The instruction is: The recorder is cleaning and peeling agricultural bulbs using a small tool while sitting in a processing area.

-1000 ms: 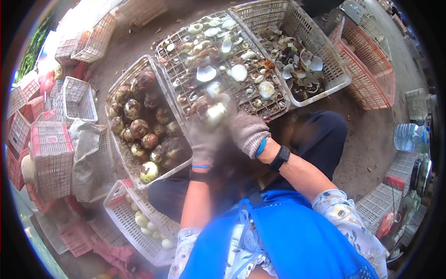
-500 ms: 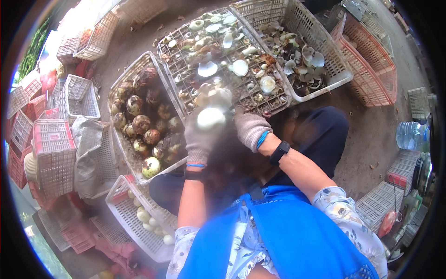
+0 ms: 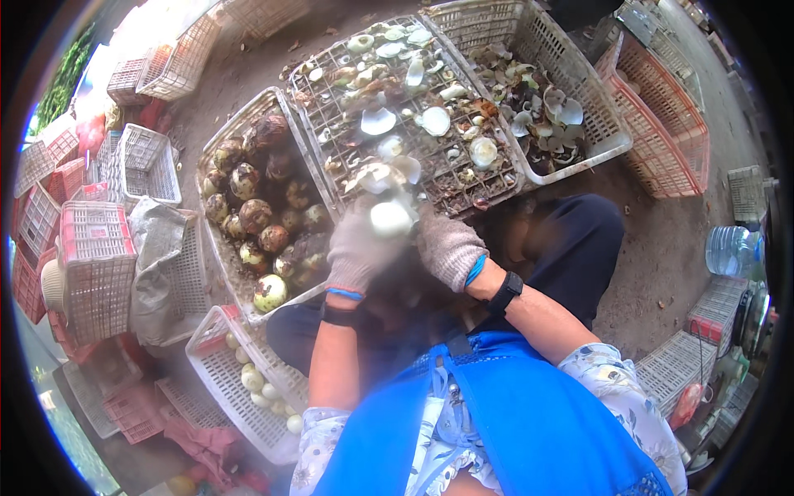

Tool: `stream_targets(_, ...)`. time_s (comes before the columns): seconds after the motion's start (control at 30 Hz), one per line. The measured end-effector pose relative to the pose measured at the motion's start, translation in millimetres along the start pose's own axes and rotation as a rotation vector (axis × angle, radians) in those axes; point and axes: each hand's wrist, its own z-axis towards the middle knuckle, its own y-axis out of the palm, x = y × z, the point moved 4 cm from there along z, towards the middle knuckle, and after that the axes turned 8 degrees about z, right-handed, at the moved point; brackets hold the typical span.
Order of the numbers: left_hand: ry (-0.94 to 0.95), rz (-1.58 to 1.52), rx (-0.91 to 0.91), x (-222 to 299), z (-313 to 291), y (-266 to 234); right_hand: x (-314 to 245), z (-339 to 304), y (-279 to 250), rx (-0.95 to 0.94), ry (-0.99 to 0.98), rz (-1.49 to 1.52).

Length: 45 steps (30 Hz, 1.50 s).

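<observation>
My left hand, in a pale knitted glove, is wrapped round a peeled white onion. Loose peel shows at its far side, blurred. Close against the onion from the right is my gloved right hand; its fingers are curled, and what they hold, if anything, is hidden. Just beyond both hands stands an upturned slatted crate strewn with white and brown peel. Left of it, a crate holds several unpeeled brown onions.
A white crate with several peeled onions stands by my left knee. At the far right, another crate holds peel scraps. Red crates, stacked baskets and a clear water bottle stand around me.
My left hand and the onion have shifted slightly right, closer to my right hand. Some peel at the onion's far side has spread outward.
</observation>
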Motion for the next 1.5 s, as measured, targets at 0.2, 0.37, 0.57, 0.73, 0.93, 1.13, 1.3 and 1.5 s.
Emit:
stream_targets(0.2,-0.192,-0.494,0.126,-13,12,17,-14,16,-25,0.095,-0.026,-0.098)
stream_targets(0.37,-0.280,-0.771,0.352,-7,7,39,19,31,-26,0.277,-0.113,-0.076)
stream_targets(0.57,0.025,-0.333,0.209,-2,24,29,11,15,-18,0.138,-0.048,-0.026)
stream_targets(0.73,0.002,-0.055,0.148,18,26,15,11,13,-20,0.065,-0.008,-0.174)
stream_targets(0.93,-0.109,-1.570,0.069,-84,8,52,6,22,-20,-0.015,-0.078,-0.279)
stream_targets(1.13,-0.129,-2.276,0.430,-127,-50,-16,23,20,-11,-0.067,-0.030,-0.315)
stream_targets(1.3,-0.004,-2.592,0.631,-192,-203,-112,21,20,-12,-0.057,-0.080,-0.342)
stream_targets(1.5,-0.405,-2.081,1.649,-300,-325,-84,20,10,-19,-0.031,-0.037,-0.332)
